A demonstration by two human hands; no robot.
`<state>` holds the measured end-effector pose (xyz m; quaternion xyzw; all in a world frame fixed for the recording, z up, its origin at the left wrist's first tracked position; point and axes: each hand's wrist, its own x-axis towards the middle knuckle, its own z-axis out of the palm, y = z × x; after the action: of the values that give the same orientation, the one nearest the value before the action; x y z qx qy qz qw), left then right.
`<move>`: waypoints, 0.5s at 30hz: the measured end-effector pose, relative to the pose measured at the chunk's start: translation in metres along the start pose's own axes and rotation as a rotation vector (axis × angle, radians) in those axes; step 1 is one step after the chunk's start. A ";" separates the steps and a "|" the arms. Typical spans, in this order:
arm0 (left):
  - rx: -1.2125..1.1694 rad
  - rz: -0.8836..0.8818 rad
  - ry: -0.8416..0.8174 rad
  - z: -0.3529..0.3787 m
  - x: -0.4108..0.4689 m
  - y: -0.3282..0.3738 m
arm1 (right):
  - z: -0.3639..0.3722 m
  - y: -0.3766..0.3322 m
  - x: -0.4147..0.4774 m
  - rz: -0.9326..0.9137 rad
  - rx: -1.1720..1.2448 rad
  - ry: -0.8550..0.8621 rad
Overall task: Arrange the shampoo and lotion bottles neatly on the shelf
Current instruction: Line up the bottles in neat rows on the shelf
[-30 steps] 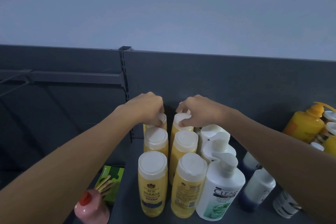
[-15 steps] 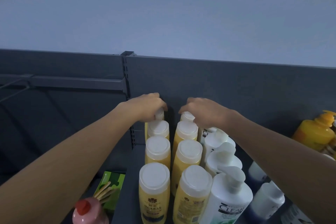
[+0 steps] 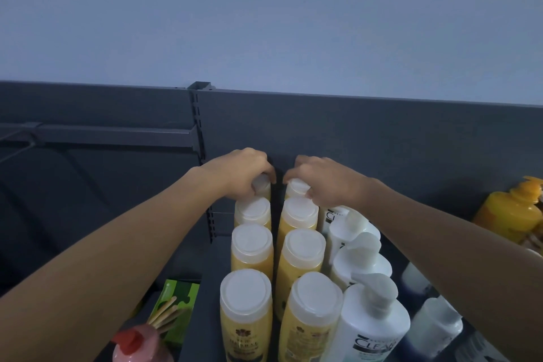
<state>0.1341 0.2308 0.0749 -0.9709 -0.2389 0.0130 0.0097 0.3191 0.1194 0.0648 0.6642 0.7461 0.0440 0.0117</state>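
Both my hands, left hand (image 3: 244, 173) and right hand (image 3: 323, 179), now clasp the rearmost yellow shampoo bottles' caps (image 3: 296, 186) at twelve o'clock (against the shelf back panel (image 3: 382, 132)), having pushed deeper, so both rows stand nearly straight.

A dark grey shelf (image 3: 211, 279) carries two rows of yellow bottles (image 3: 252, 247) running near to far, close side by side. Just right of them stands a row of white pump bottles (image 3: 370, 320). Further right are clear bottles (image 3: 435, 326); far right, an orange pump bottle (image 3: 508, 214).
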 end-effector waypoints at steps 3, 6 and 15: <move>0.000 0.023 0.007 0.001 0.004 0.001 | 0.001 -0.001 0.000 -0.004 -0.009 0.012; -0.009 0.024 0.020 0.004 0.006 0.002 | 0.002 -0.001 0.002 -0.005 -0.011 0.020; 0.110 0.006 0.101 0.003 0.004 0.004 | -0.002 -0.001 0.001 -0.005 -0.004 0.041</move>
<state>0.1396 0.2294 0.0722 -0.9690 -0.2343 -0.0227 0.0749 0.3183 0.1199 0.0671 0.6613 0.7478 0.0592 -0.0019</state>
